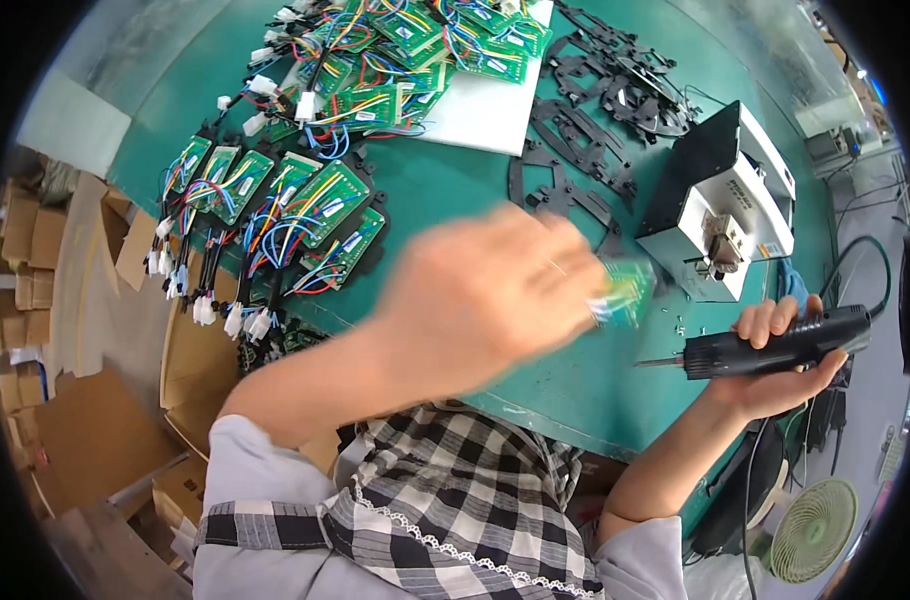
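Note:
In my right hand [775, 370] lies a black electric screwdriver [775, 342], gripped around its body, its thin bit pointing left over the table. My left hand [505, 285] is smeared by motion above the middle of the table. At its fingertips is a green circuit board [627, 290], blurred as well, with light wires along its near side; the fingers appear closed on its left edge. A few small screws [680, 326] lie on the table between the board and a boxy black-and-silver screw feeder [705, 210].
Wired circuit boards [325, 205] stand in rows at the left, their white connectors hanging toward the edge. More boards are heaped on a white sheet [485, 115] at the back. Black plastic frames [575, 140] lie behind the feeder. The screwdriver's cable [865, 240] loops at the right.

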A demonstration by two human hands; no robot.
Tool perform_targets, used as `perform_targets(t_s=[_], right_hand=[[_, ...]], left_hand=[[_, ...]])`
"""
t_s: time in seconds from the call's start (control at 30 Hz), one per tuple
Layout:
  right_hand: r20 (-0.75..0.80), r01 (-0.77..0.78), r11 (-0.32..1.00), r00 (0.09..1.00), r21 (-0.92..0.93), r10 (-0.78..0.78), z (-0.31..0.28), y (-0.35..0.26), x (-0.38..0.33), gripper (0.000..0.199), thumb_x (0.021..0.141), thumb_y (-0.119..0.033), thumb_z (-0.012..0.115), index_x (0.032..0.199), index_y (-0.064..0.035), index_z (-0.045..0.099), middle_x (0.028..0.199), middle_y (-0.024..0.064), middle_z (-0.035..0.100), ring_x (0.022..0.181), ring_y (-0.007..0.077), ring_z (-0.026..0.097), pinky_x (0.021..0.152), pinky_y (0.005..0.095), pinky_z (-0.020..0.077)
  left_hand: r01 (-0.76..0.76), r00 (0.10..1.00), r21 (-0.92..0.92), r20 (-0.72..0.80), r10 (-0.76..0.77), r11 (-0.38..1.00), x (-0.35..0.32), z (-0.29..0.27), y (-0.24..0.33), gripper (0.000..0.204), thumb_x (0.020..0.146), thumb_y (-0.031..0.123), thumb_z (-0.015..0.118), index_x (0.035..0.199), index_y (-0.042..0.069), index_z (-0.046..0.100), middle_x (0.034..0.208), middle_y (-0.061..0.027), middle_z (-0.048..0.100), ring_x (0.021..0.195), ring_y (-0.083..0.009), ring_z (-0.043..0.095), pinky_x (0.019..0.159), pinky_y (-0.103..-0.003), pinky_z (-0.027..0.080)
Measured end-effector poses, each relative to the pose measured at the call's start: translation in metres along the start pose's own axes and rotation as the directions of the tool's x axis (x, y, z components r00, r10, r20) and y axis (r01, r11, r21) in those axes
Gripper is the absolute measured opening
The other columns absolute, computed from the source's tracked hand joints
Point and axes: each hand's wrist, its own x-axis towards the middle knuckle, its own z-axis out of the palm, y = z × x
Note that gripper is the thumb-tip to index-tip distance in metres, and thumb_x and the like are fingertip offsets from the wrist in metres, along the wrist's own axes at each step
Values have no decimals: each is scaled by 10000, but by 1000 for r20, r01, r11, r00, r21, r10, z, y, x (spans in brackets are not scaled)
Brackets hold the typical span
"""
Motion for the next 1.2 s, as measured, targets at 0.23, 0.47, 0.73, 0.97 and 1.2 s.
perform_targets(t_s=[0.23, 0.47, 0.73, 0.97, 1.2], right_hand=[[-212, 12, 995, 977, -101, -34, -16, 3, 3, 591, 917, -586, 451, 1095, -28, 535, 687, 98, 490, 524, 190, 460, 493, 326, 378], [-262, 4, 997, 965, -73, -23, -2, 22, 3, 559, 937, -575, 428, 1115, -49, 488, 631, 91, 497, 478, 208, 489, 469, 353, 423], [-166, -43, 999, 985, 4, 43, -10, 29, -3, 579, 938, -594, 389, 1142, -55, 451, 601, 100, 460, 439, 208, 491, 427, 354, 448], [-193, -22, 999, 981, 32, 27, -10, 25, -4, 573, 939, -591, 381, 1139, -57, 433, 596, 103, 478, 413, 199, 487, 397, 337, 449], [-238, 30, 1000, 971, 6, -28, -23, 16, -1, 567, 941, -581, 394, 1137, -50, 421, 594, 99, 480, 416, 196, 500, 402, 330, 461]], left_hand=[[792, 554, 327, -33, -832, 515, -79, -173, -177, 273, 800, 178, 700, 994, -13, 687, 996, -68, 662, 758, -138, 574, 683, -275, 478], [468, 869, 293, 18, -494, 834, 0, -54, -66, 289, 792, 162, 705, 1069, 85, 672, 1143, -79, 647, 1083, -261, 576, 931, -363, 437], [112, 923, 164, 347, -164, 980, 87, 82, -85, 248, 804, 283, 676, 983, 110, 680, 961, -81, 647, 969, -285, 600, 835, -408, 476], [202, 890, 379, 313, -330, 903, 182, 183, -98, 424, 844, 471, 631, 994, 82, 706, 1042, -103, 653, 1079, -274, 590, 896, -409, 478], [332, 833, 210, 391, -391, 919, 188, 167, -96, 297, 839, 327, 588, 909, 61, 700, 877, -176, 686, 854, -351, 665, 770, -442, 525]])
